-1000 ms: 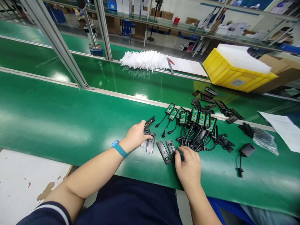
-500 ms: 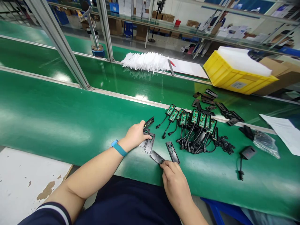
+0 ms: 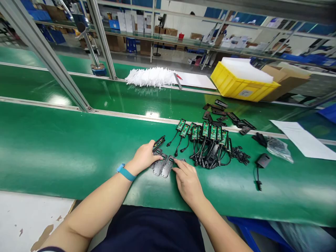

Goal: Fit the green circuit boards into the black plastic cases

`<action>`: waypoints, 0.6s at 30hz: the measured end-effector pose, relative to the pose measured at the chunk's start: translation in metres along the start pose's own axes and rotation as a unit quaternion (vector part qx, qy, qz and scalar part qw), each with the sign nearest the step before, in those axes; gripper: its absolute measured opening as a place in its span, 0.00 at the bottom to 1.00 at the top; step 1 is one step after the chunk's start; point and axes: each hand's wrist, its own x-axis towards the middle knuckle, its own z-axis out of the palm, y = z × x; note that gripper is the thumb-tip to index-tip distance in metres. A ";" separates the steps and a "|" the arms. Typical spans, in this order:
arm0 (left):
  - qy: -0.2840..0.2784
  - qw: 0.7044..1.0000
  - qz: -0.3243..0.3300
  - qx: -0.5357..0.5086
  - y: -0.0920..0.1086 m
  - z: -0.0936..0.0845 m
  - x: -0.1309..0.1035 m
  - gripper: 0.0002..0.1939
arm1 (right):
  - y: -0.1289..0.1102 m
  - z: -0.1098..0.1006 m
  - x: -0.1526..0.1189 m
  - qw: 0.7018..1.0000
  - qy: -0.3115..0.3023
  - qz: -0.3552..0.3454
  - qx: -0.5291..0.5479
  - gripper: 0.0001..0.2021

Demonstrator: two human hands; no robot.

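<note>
Green bench [image 3: 78, 154], glossy. 3 black cover plates [image 3: 167, 168] lie side by side between the hands, roughly lined up. Beyond them, wired circuit boards [image 3: 206, 131] sit grouped with green faces exposed; those remain uncovered. Left hand [image 3: 144, 157] is clamped on an open black casing [image 3: 159, 142], thumb reaching over the plates. Right hand [image 3: 187, 178], fingers part-curled, meets the rightmost plate's edge; cannot tell whether it pinches.

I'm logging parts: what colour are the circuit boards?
The circuit boards are green; they show best in the head view.
</note>
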 end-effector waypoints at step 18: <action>0.006 0.999 -0.025 -0.022 0.012 0.011 -0.015 0.20 | -0.017 -0.018 -0.016 0.979 0.066 0.138 0.136 0.12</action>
